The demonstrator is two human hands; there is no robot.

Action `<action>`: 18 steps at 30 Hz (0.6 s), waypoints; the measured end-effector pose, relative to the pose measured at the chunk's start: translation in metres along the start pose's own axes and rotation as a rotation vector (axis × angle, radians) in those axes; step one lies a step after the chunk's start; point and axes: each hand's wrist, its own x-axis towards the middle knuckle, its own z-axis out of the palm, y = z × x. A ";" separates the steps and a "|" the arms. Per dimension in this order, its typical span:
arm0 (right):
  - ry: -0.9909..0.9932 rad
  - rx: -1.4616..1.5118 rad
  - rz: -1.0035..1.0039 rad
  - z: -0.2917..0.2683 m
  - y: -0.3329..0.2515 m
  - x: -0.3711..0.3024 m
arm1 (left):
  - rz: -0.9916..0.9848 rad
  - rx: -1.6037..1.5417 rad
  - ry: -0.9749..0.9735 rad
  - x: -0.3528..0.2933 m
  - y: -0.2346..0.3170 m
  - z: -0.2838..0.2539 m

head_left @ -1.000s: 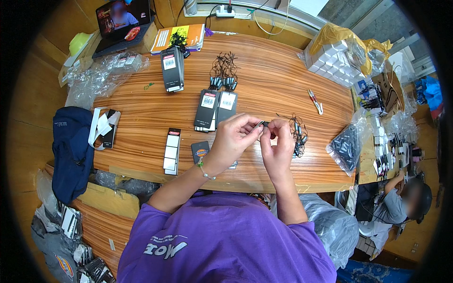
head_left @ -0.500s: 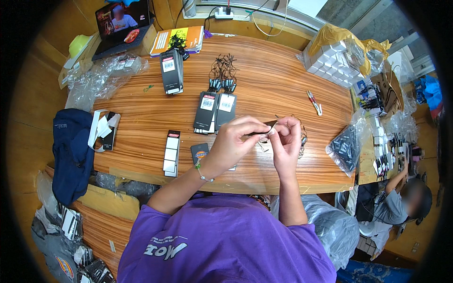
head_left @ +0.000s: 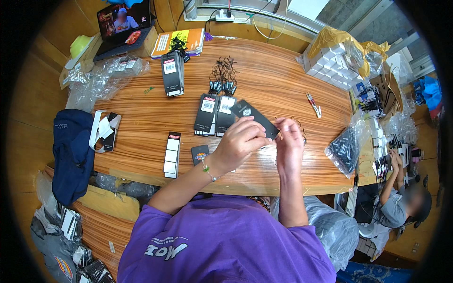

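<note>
My left hand is closed around a black hang tag, which is tilted above the table with a pale round emblem on its face. At the tag's right end, my right hand has its fingers pinched together; whatever sits between them is too small to make out. Just beyond my hands lie two stacks of black hang tags with white stickers and black looped strings. Closer to me are a small dark tag and a strip with white panels. Dark strings lie partly hidden behind my right hand.
Another tag stack is at the back left, near a laptop. On the right are a red-and-silver hand tool, a clear bag of black pieces and small white boxes. A co-worker sits at far right.
The hang tag has turned from edge-on to showing its broad dark face. My left hand has shifted slightly right and down, and my right hand has rotated beside the tag's end.
</note>
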 end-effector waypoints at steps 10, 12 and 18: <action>-0.175 0.268 -0.269 0.010 -0.029 0.018 | -0.294 -0.186 -0.120 -0.008 -0.001 0.000; -0.228 0.247 -0.239 0.006 -0.029 0.016 | -0.384 -0.138 -0.058 -0.015 -0.004 -0.024; -0.234 0.163 -0.153 -0.013 -0.032 0.009 | -0.762 0.112 -0.273 -0.078 -0.045 -0.135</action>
